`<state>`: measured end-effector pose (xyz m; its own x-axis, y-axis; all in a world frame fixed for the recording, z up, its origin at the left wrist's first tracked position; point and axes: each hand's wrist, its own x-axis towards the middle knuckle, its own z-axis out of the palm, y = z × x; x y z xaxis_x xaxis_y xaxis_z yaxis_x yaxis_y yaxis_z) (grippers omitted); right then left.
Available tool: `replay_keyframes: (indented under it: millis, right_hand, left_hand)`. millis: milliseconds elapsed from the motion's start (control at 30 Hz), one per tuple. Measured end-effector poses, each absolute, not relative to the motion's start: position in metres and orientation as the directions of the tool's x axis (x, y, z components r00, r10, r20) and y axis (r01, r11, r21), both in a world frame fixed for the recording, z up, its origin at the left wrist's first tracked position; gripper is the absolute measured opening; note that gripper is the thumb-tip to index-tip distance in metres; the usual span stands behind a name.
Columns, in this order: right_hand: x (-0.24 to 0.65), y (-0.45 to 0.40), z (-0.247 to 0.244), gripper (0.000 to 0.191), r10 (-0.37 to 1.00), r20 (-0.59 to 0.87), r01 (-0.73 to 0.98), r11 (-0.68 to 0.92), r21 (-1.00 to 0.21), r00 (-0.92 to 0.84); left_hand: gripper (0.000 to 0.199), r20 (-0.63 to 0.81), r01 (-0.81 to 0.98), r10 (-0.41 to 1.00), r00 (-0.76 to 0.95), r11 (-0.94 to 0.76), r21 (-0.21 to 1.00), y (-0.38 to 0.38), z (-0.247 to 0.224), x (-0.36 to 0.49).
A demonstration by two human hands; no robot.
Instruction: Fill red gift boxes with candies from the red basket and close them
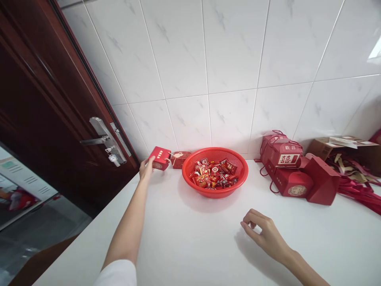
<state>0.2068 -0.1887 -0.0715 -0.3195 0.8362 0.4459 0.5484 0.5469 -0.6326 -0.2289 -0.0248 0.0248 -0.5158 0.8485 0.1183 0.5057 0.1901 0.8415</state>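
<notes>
My left hand [145,169] reaches to the table's far left corner and grips a small red gift box [160,155] with gold lettering on its lid and a pale cord. Beside that box, against the wall, stands another red box [180,159] with a cord. A red plastic colander [214,194] full of wrapped candies [216,172] sits to the right of both. My right hand [263,230] hovers over the white table in front of the colander. Its fingers are loosely bent, the thumb a little apart from them, and nothing shows between them.
Several red gift boxes [293,182] with cords are piled at the right. Behind them lies a cardboard box [351,153] with ribbons, and dark red ribbon [357,194] spreads beside it. A tiled wall [190,71] borders the white table [193,246]. At left is a brown door [59,91].
</notes>
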Motion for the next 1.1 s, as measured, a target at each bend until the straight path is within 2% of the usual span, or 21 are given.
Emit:
replay_keyframes:
  millis: [67,100,167,233,367,433,533,633,767,900,967,1033,1100]
  right_hand:
    - [0.204,-0.186,-0.067,0.029,0.837,0.437,0.53,0.546,-0.649,-0.328]
    - [0.202,-0.184,-0.062,0.025,0.83,0.443,0.518,0.558,-0.649,-0.338]
    - [0.195,-0.178,-0.048,0.017,0.792,0.492,0.488,0.611,-0.623,-0.362]
    - [0.186,-0.169,-0.025,0.011,0.724,0.584,0.449,0.688,-0.57,-0.367]
    - [0.164,-0.157,0.029,0.01,0.562,0.786,0.43,0.795,-0.427,-0.258]
    - [0.156,-0.157,0.052,0.022,0.503,0.839,0.464,0.806,-0.368,-0.207]
    - [0.15,-0.165,0.069,0.055,0.493,0.831,0.535,0.789,-0.302,-0.258]
    - [0.152,-0.174,0.071,0.067,0.552,0.767,0.599,0.749,-0.284,-0.327]
    - [0.165,-0.179,0.067,0.05,0.608,0.7,0.598,0.735,-0.319,-0.375]
    - [0.18,-0.176,0.067,0.01,0.633,0.708,0.52,0.738,-0.431,-0.312]
    - [0.185,-0.173,0.067,0.018,0.69,0.678,0.513,0.69,-0.511,-0.253]
    - [0.189,-0.17,0.068,0.028,0.763,0.608,0.532,0.616,-0.581,-0.219]
    - [0.192,-0.167,0.067,0.034,0.832,0.504,0.542,0.542,-0.642,-0.235]
  left_hand:
    - [0.071,0.054,0.338,0.876,-0.48,0.127,0.933,-0.037,0.04,-0.229]
    - [0.071,0.012,0.173,0.901,-0.433,0.07,0.982,-0.044,0.048,-0.226]
    - [0.066,-0.006,-0.114,0.954,-0.3,-0.03,0.993,-0.06,0.061,-0.213]
    - [0.059,0.01,-0.218,0.984,-0.176,-0.049,0.975,-0.075,0.07,-0.189]
    - [0.053,-0.01,-0.182,1.0,-0.014,0.007,0.983,-0.095,0.068,-0.134]
    - [0.053,-0.042,-0.154,0.996,0.082,0.055,0.987,-0.1,0.059,-0.11]
    - [0.063,-0.091,-0.106,0.955,0.283,0.126,0.986,-0.109,0.046,-0.085]
    - [0.067,-0.089,-0.091,0.899,0.43,0.141,0.986,-0.117,0.038,-0.072]
    - [0.065,-0.118,-0.093,0.814,0.569,0.206,0.974,-0.122,0.032,-0.07]
    - [0.085,-0.21,-0.004,0.706,0.676,0.29,0.957,-0.121,0.022,-0.075]
    - [0.086,-0.258,0.065,0.712,0.654,0.287,0.956,-0.119,0.017,-0.077]
    - [0.078,-0.279,0.15,0.785,0.553,0.235,0.96,-0.117,0.014,-0.078]
    - [0.065,-0.221,0.221,0.88,0.42,0.137,0.966,-0.117,0.016,-0.079]
